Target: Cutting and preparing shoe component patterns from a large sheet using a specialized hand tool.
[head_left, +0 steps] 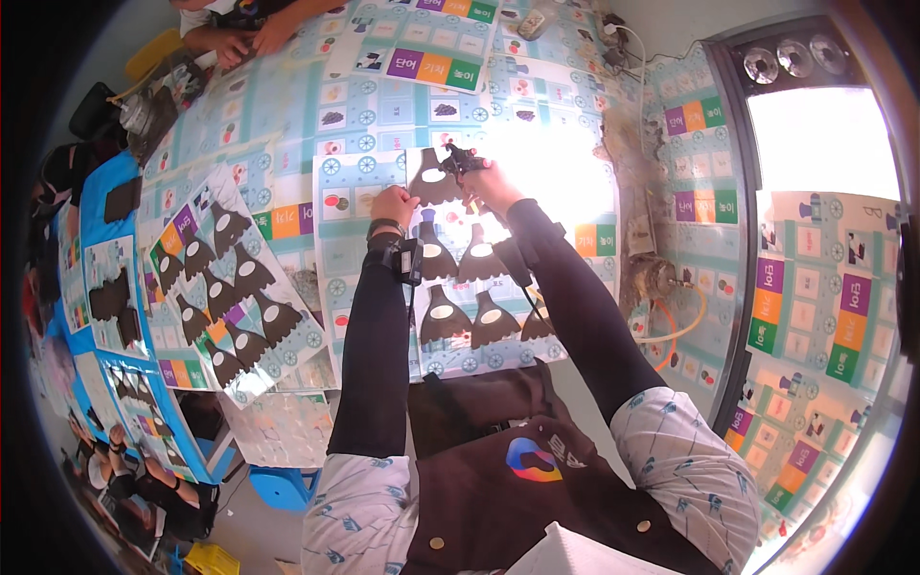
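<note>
My right hand [491, 188] is wrapped round a small black spray gun [460, 158] above the far end of a printed sheet [359, 278]. Under the gun lies a dark bell-shaped piece [428, 195] with a scalloped edge and a pale oval. Just left of that piece, my left hand [392, 206] has its fingers pinched together; what they hold, if anything, is too small to make out. Several similar dark pieces [444, 321] lie in rows on the sheet nearer to me, and my right forearm partly hides one.
To the left, another sheet [292, 335] carries several dark pieces. A person's hands [251, 43] rest at the table's far edge. Right of the table stand a metal pot [654, 276] with yellow and orange hoses and a bright window. A blue stool [283, 486] is at lower left.
</note>
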The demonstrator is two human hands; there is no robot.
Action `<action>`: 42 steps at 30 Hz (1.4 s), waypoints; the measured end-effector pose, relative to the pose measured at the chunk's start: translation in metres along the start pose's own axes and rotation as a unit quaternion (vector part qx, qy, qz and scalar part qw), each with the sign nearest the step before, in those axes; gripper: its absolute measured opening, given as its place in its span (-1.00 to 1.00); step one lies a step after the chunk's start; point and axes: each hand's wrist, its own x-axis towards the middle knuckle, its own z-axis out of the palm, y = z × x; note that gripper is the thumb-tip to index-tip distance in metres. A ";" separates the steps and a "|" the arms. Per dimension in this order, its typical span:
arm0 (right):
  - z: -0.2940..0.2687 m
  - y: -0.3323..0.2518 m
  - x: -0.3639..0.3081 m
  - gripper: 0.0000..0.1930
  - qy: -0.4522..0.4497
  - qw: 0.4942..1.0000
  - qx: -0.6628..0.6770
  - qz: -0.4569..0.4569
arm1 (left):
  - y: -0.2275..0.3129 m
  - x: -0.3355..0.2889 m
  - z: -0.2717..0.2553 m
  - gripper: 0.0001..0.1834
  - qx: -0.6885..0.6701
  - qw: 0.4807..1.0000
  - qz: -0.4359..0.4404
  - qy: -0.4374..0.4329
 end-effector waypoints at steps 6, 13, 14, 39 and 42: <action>0.008 0.010 0.023 -0.85 0.025 0.997 -0.055 -0.041 | 0.004 -0.002 0.000 -0.68 -0.007 1.000 -0.020 -0.005; 0.008 0.012 0.018 -0.85 -0.055 0.985 -0.158 -0.052 | 0.004 -0.002 0.001 -0.68 -0.007 1.000 -0.028 -0.003; 0.008 0.011 0.017 -0.85 -0.058 0.986 -0.144 -0.067 | 0.004 -0.002 0.001 -0.68 -0.007 0.999 -0.036 -0.008; -0.003 0.006 0.012 -0.80 -0.006 0.998 -0.068 -0.001 | 0.001 -0.001 0.004 -0.66 0.008 0.999 -0.035 0.001; -0.005 0.008 0.014 -0.79 0.001 0.997 -0.078 0.010 | 0.002 0.000 0.004 -0.66 0.009 0.999 -0.032 -0.001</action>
